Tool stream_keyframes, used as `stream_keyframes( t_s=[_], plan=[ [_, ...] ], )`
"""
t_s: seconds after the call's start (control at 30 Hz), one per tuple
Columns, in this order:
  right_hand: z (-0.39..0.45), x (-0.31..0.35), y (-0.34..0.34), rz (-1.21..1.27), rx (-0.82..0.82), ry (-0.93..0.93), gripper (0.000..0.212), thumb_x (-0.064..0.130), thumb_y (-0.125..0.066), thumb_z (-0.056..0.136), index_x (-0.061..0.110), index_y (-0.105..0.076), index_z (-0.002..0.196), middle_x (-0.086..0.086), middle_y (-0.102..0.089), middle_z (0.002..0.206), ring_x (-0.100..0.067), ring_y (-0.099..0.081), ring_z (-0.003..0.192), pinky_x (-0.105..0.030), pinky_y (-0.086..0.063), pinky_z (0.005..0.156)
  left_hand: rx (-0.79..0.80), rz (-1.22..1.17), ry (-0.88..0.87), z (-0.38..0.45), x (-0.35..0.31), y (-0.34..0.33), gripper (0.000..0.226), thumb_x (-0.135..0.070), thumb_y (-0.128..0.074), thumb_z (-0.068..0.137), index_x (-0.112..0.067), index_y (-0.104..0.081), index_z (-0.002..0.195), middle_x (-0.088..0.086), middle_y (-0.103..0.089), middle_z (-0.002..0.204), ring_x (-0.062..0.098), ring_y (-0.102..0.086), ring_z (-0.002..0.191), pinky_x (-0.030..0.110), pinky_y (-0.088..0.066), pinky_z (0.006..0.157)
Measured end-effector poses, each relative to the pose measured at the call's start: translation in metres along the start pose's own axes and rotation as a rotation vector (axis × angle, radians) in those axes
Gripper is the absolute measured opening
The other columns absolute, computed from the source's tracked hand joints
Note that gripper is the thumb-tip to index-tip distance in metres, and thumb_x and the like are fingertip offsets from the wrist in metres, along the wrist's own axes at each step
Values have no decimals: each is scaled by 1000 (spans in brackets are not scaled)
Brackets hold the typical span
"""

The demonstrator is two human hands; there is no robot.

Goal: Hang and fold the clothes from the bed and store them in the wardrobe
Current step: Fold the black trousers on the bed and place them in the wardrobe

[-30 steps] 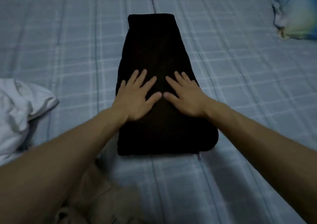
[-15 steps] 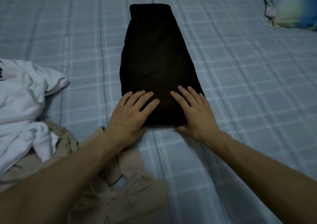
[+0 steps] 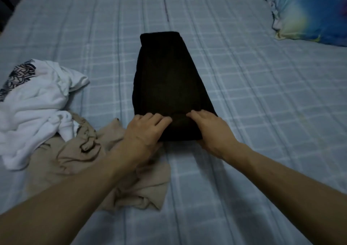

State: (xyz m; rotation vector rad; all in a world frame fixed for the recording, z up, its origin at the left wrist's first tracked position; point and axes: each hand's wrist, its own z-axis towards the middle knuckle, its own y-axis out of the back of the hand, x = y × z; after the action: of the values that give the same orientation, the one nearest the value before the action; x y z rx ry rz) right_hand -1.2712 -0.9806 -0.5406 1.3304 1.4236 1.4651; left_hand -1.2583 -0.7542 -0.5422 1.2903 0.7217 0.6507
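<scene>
The left hand (image 3: 148, 130) and the right hand (image 3: 210, 130) both gripped the near edge of the folded black garment (image 3: 169, 83), fingers curled over its top and thumbs tucked beneath the fold. The two hands sat close together, a small bulge of dark cloth raised between them. The garment lay flat near the middle of the bed (image 3: 262, 113), narrowing toward its far end, on a pale blue checked sheet. Just left of the left forearm lay a crumpled beige garment (image 3: 78, 160), partly under the arm. Touching its far side was a heaped white garment (image 3: 37, 102) bearing a black patterned print; no lettering could be read on it. Well apart, at the far right, rested a blue and yellow pillow (image 3: 309, 17).
</scene>
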Motion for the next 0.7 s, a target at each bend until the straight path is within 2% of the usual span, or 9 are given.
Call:
stream_keyframes(
  t_s=[0.1, 0.17, 0.23, 0.4, 0.5, 0.57, 0.63, 0.7],
  plan=[
    [-55, 6, -9, -2, 94, 10, 76, 15, -72, 82, 26, -34, 148, 1, -37, 155, -26, -36, 141, -40, -40, 109, 64, -10, 2, -41, -39, 8, 62, -21, -87, 61, -12, -66, 119, 8, -68, 103, 31, -65, 82, 40, -52, 66],
    [-85, 7, -13, 7, 129, 3, 79, 17, -72, 84, 28, -30, 150, 2, -31, 159, -25, -29, 145, -40, -35, 113, 94, -22, 15, -62, -61, 12, 61, -22, -86, 63, -13, -66, 120, 8, -69, 105, 30, -65, 85, 41, -53, 67],
    [-109, 11, -15, 26, 150, 11, 80, 19, -71, 85, 29, -27, 152, 4, -26, 161, -24, -24, 148, -39, -31, 115, 115, -16, 35, -81, -81, 15, 62, -27, -86, 63, -15, -67, 120, 5, -69, 109, 27, -66, 87, 40, -53, 67],
    [-164, 15, -24, 74, 155, 57, 84, 22, -74, 82, 30, -28, 152, 5, -25, 161, -23, -21, 149, -38, -30, 115, 60, -118, 24, -125, -114, 7, 65, -22, -85, 56, -18, -68, 119, 1, -68, 113, 23, -66, 92, 36, -52, 71],
    [-182, 11, -31, 68, 130, 81, 88, 25, -78, 77, 31, -31, 151, 8, -28, 159, -22, -25, 147, -39, -33, 113, 29, -124, -22, -141, -117, 0, 73, -29, -81, 56, -19, -63, 126, 1, -64, 120, 22, -62, 100, 36, -46, 77],
    [-183, 10, -29, 115, 101, 75, 86, 23, -81, 75, 29, -37, 149, 5, -35, 156, -23, -32, 144, -41, -38, 111, -34, -125, -24, -144, -117, -3, 68, -30, -75, 65, -15, -62, 130, 5, -63, 125, 25, -60, 107, 37, -45, 83],
    [-181, 10, -23, 197, 33, 61, 78, 18, -82, 73, 24, -49, 143, -6, -43, 149, -26, -44, 134, -40, -48, 101, -104, -131, -9, -144, -117, -4, 59, -24, -71, 73, -10, -64, 129, 12, -63, 127, 30, -59, 110, 40, -46, 89],
    [-179, 11, -16, 256, -29, 46, 71, 18, -83, 71, 21, -56, 137, -13, -46, 140, -27, -53, 121, -35, -55, 86, -112, -96, -8, -143, -117, -5, 62, -15, -79, 68, -9, -65, 129, 15, -63, 126, 33, -60, 109, 42, -48, 90]
  ],
)
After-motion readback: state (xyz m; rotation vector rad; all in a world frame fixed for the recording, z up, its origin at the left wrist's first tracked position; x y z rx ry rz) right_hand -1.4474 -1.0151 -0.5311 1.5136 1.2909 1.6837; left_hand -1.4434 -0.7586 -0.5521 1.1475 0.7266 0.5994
